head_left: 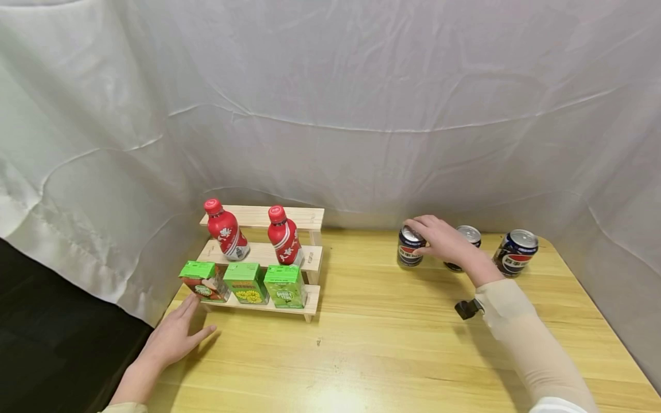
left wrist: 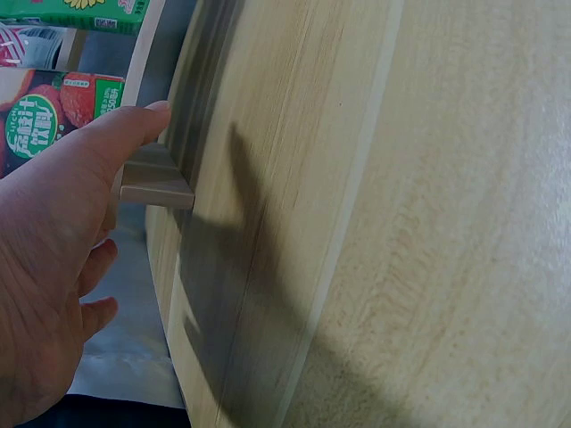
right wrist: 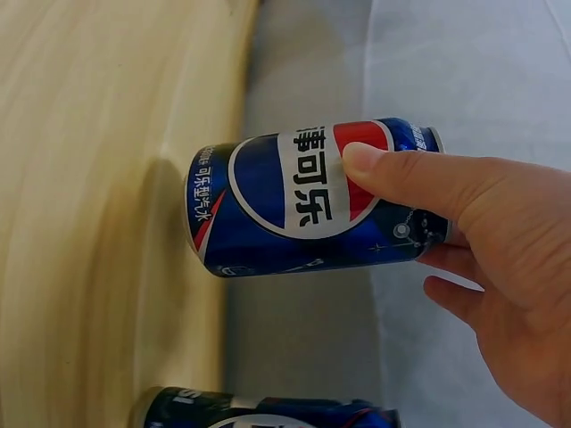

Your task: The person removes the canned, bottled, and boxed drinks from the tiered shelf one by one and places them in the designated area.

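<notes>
My right hand holds a dark blue Pepsi can near its top, thumb on the label and fingers behind. In the right wrist view the can's base is close to the tabletop, and the can is upright. A second Pepsi can stands partly hidden behind my right hand, and a third can is farther right. My left hand is at the front left corner of a three-step wooden rack, fingers spread, holding nothing. Nearest to it is a juice carton with red fruit on it.
On the rack's lowest step stand a carton with yellow flowers and a light green carton. Two red bottles, one left and one right, stand on the middle step. Grey curtains enclose the wooden table.
</notes>
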`<state>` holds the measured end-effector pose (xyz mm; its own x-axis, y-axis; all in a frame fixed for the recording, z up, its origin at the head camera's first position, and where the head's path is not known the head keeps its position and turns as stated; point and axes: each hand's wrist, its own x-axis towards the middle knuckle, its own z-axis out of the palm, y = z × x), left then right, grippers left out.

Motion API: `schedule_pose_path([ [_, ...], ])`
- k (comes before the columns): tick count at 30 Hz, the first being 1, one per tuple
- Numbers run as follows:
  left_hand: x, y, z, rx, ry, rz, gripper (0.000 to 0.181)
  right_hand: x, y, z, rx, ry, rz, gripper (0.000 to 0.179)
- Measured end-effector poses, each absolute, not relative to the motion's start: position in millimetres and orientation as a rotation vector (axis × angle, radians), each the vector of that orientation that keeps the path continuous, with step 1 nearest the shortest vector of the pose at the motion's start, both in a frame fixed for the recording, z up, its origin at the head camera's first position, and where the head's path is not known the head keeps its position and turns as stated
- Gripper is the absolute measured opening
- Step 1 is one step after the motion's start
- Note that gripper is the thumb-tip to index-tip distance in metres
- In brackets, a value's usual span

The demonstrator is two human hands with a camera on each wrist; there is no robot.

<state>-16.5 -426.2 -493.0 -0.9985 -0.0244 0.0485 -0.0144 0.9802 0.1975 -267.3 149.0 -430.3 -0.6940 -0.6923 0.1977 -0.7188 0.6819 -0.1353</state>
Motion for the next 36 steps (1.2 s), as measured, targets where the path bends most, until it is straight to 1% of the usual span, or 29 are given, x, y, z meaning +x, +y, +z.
schedule_pose_path([
  [14, -16.9, -424.8, -492.1, 0.032, -3.092, -0.32, 0.094, -269.5, 156.5, -446.3, 1.144, -2.791, 0.326, 0.074],
  [27, -17.3, -426.4, -491.7, 0.019, -3.071, -0.321, 0.095, -275.6, 152.4, -447.8, 1.12, -2.805, 0.334, 0.072],
  [36, -16.1, -424.4, -491.0, 0.016, -3.077, -0.332, 0.095, -278.5, 150.2, -451.7, 1.083, -2.857, 0.402, 0.075],
])
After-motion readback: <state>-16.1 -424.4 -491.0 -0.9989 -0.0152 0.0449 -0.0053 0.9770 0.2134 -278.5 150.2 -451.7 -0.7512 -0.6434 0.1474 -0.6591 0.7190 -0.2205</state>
